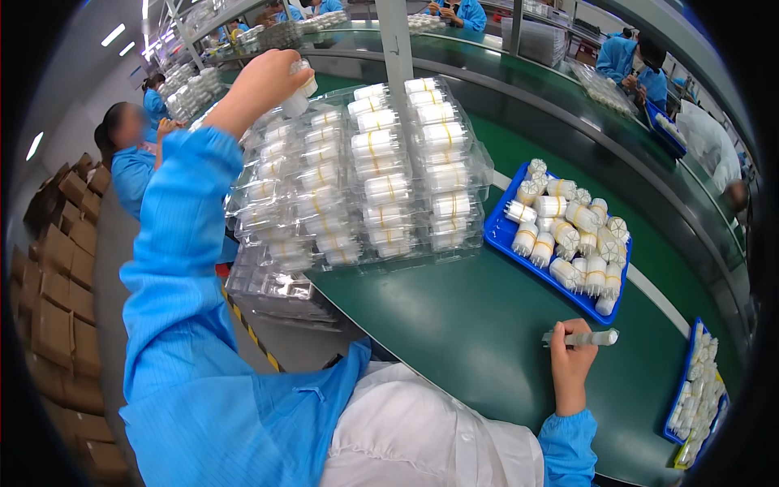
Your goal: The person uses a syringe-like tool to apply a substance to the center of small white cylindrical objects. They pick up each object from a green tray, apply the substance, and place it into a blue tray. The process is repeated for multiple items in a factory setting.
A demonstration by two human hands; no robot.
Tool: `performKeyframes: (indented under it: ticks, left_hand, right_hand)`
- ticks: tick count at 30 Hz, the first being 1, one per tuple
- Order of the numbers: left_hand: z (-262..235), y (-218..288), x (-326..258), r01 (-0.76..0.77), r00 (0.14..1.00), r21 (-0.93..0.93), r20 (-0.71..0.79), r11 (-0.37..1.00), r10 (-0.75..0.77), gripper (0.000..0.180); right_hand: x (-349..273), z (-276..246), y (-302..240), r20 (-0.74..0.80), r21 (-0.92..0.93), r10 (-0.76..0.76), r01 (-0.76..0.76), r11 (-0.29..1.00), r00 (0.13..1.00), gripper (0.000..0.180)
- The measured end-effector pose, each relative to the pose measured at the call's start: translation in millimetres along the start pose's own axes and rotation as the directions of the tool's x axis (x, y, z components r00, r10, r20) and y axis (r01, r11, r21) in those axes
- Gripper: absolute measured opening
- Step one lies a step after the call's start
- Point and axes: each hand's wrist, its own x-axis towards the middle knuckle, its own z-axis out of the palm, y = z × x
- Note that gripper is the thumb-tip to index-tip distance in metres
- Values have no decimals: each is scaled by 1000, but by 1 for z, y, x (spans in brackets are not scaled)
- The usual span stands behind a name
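Note:
My left hand is raised at the far left end of the clear plastic trays. Its fingers are closed round a white bundle above the tray stack. Similar white bundles with yellow bands lie in rows in the trays. Over the green table, my right hand grips a whitish pen-like stick that points right. Just beyond it sits a blue tray, heaped with banded white bundles with thin prongs at their ends.
Another blue tray of white pieces stands at the right edge. Empty-looking clear trays are stacked below the table's left side. A grey post rises behind the trays. Brown cartons and a co-worker are at left.

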Motion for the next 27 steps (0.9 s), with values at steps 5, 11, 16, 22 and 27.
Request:
performKeyframes:
  ticks: [5, 11, 16, 22, 27]
  left_hand:
    - [53, -8, 41, -68, 962, 236, 272, 969, 1, 40]
    - [76, 11, 46, -129, 969, 194, 232, 973, 83, 40]
    - [64, -12, 49, -185, 957, 114, 247, 976, 153, 41]
    - [51, 11, 9, 107, 860, -234, 509, 966, 28, 43]
    - [73, -15, 22, -108, 983, -135, 134, 985, 127, 34]
  right_hand:
    - [1, -2, -1, -4, -40, -16, 16, 999, 1000, 17]
    - [2, -3, -1, 4, -22, -1, 1, 1000, 1000, 17]
    - [1, -4, -1, 13, -39, -73, 73, 997, 997, 15]
    - [-1, -2, -13, 31, -42, -91, 93, 995, 995, 15]
    - [0, -2, -16, 58, -55, -54, 57, 997, 997, 14]
